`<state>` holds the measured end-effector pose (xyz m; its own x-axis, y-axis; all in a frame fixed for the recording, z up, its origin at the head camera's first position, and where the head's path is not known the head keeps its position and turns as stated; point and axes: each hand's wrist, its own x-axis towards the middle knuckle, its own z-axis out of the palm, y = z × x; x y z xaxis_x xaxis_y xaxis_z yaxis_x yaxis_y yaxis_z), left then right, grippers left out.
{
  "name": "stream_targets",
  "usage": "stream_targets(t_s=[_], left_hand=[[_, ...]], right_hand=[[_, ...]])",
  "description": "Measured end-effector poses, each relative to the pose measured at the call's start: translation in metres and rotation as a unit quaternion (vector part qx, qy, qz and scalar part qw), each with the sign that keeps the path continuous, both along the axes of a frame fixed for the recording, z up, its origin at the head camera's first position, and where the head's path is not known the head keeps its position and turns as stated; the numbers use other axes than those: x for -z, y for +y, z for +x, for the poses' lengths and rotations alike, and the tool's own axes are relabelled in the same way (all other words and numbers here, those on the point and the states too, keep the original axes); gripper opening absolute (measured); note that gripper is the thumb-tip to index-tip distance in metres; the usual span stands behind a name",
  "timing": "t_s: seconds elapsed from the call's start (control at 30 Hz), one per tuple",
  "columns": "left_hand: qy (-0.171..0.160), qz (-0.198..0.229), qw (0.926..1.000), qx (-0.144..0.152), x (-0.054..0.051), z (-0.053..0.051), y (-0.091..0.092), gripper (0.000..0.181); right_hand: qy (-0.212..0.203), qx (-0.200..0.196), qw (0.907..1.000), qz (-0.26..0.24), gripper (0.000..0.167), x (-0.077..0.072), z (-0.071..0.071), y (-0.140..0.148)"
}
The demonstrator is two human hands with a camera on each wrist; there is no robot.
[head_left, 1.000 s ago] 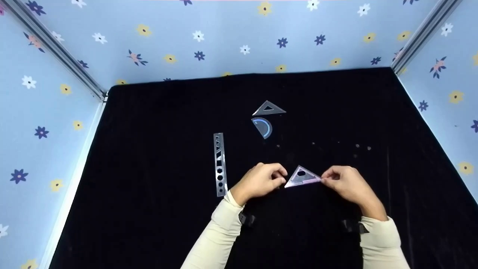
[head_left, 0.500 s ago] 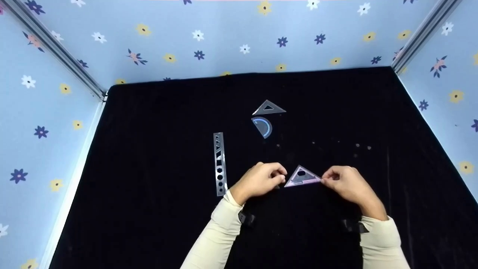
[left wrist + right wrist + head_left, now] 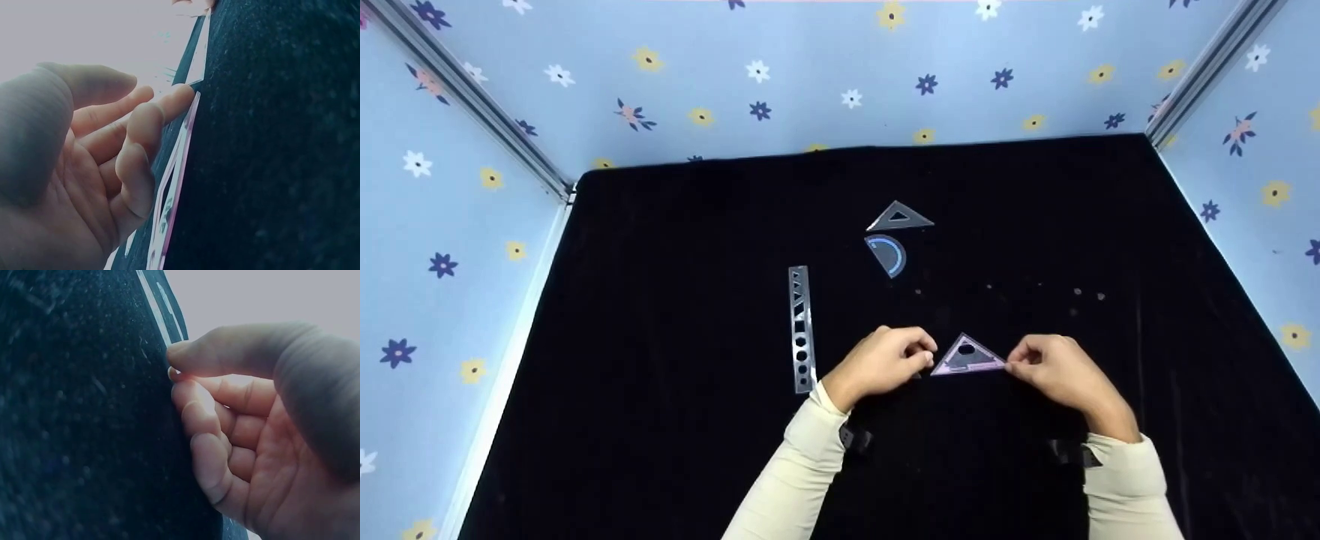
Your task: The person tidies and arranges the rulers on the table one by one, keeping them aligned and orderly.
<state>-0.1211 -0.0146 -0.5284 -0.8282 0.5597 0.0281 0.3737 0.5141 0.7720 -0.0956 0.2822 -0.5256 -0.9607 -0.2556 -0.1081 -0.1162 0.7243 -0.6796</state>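
By the right hand, the near-side corner of a clear, purple-edged, triangular plastic set square is pinched; beside it, the left hand is poised, thumb and fingertips parted. Light, level guidance over the black fabric surface is advised.

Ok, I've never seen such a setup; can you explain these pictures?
There is no machine here, just a person working bare-handed. The wide view is taken by a head-worn camera; the two close-ups are left and right wrist views. On the dark cloth lie a clear ruler with cut-out shapes, a protractor and, farther back, a set square. The right hand pinches one corner of a pink-edged triangle. The left hand, loosely curled, is near its other end; beside it, the left close-up shows another pink-edged piece, too hidden to name.
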Motion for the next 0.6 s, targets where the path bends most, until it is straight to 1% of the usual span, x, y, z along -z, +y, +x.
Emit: stream_targets(t_s=[0.13,0.4,0.6], left_hand=[[0.010,-0.007,0.9999,0.004,0.0002,0.0001,-0.0001,0.017],[0.011,-0.019,0.9998,0.004,-0.0001,0.0010,0.0011,0.017],[0.014,-0.018,0.9997,0.007,0.0009,0.0007,0.0015,0.016]], right_hand=[[0.006,-0.005,1.0000,0.001,0.007,0.0010,-0.0011,0.0000],[0.009,-0.006,0.9999,-0.003,0.010,0.0019,-0.0009,0.0005],[0.013,-0.008,0.9999,0.001,0.010,0.0015,-0.0010,0.0008]])
